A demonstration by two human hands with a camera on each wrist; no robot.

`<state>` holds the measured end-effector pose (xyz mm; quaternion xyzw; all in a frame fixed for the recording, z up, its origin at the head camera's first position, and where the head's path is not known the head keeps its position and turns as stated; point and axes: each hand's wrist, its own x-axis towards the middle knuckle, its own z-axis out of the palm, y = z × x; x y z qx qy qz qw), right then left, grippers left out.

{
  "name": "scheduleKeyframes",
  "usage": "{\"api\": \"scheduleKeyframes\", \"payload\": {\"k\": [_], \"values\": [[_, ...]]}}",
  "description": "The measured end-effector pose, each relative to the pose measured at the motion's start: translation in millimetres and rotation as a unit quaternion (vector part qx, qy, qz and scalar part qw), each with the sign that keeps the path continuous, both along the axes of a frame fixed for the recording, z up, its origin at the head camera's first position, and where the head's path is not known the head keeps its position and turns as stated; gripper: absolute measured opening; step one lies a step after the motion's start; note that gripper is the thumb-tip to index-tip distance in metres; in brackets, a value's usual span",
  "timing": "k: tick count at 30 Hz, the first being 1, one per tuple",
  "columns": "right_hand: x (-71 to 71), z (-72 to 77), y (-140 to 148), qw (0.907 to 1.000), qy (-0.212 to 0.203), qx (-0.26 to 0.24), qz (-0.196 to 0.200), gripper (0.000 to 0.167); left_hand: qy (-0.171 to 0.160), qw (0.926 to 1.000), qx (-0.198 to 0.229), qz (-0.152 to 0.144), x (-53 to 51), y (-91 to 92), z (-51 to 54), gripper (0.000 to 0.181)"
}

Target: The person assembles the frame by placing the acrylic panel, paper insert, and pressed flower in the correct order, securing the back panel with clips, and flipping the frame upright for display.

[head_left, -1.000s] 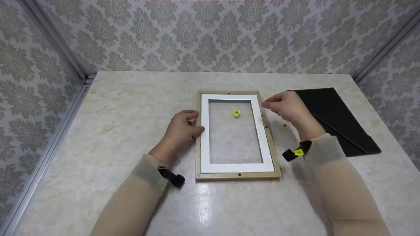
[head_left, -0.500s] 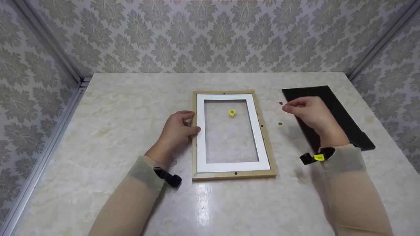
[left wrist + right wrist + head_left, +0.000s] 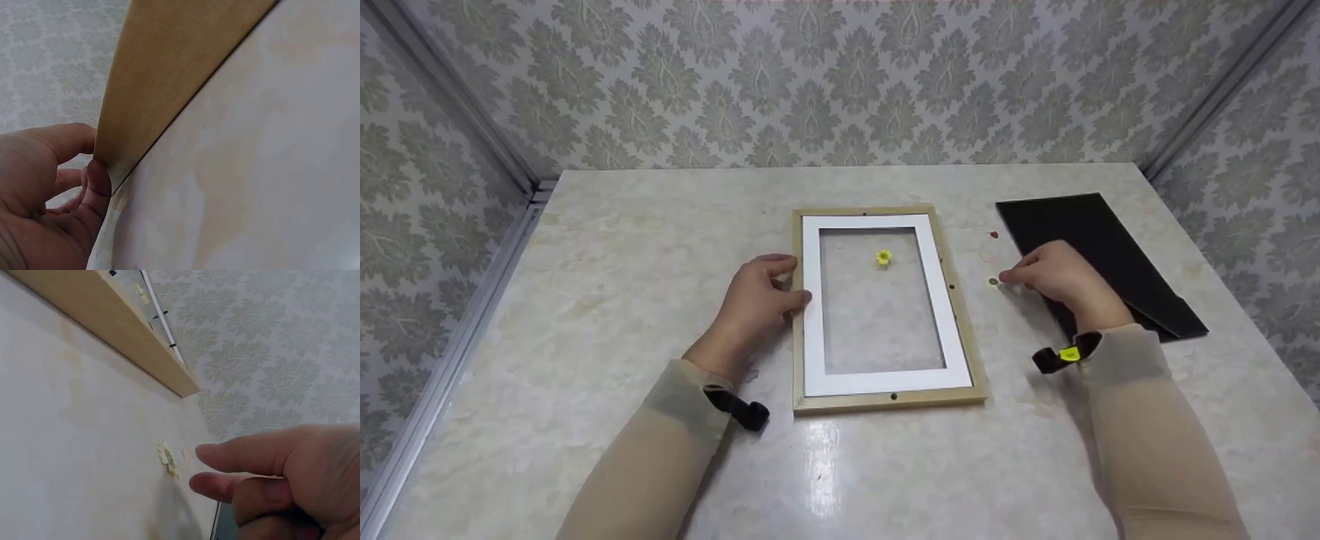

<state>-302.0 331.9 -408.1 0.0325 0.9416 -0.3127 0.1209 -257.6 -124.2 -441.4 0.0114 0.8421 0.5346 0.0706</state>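
Note:
A wooden picture frame point(image 3: 888, 403) with a white mat point(image 3: 811, 330) lies flat on the table, a yellow flower point(image 3: 883, 258) visible within its opening. At its left edge, the left hand point(image 3: 751, 301) rests with fingertips and thumb touching the rim. My right hand point(image 3: 1057, 277) is right of the frame, thumb and index finger extended beside a small white flower point(image 3: 993, 282). In the right wrist view those fingertips stand apart near the white flower point(image 3: 167, 458), with nothing between them, the other fingers curled. Behind it on the table lies a small red piece point(image 3: 994, 235).
Black boards point(image 3: 1080, 217) lie at the right of the table point(image 3: 660, 202), partly beneath the right hand and forearm. Patterned walls point(image 3: 825, 75) rise behind the table and at both sides, with metal posts at the corners.
The right hand has moved right from the frame's edge, then nearer to the white flower. The red piece, first out of sight, is uncovered. The left hand has stayed at the frame.

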Motion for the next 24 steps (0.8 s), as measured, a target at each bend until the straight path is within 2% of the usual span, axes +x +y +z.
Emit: {"api": "scheduleKeyframes", "payload": {"k": [6, 19, 24], "values": [[-3.7, -7.2, -2, 0.9999, -0.009, 0.004, -0.002, 0.037, -0.006, 1.0, 0.002, 0.002, -0.1, 0.6, 0.9, 0.071], [-3.6, -12.2, -8, 0.9998, 0.016, 0.011, -0.009, 0.028, -0.009, 0.9999, 0.007, 0.008, -1.0, 1.4, -0.3, 0.07], [-2.9, -15.3, -10, 0.9998, 0.013, -0.008, -0.013, 0.022, -0.013, 0.9998, 0.015, 0.005, -0.8, 0.5, -1.6, 0.07]]}}
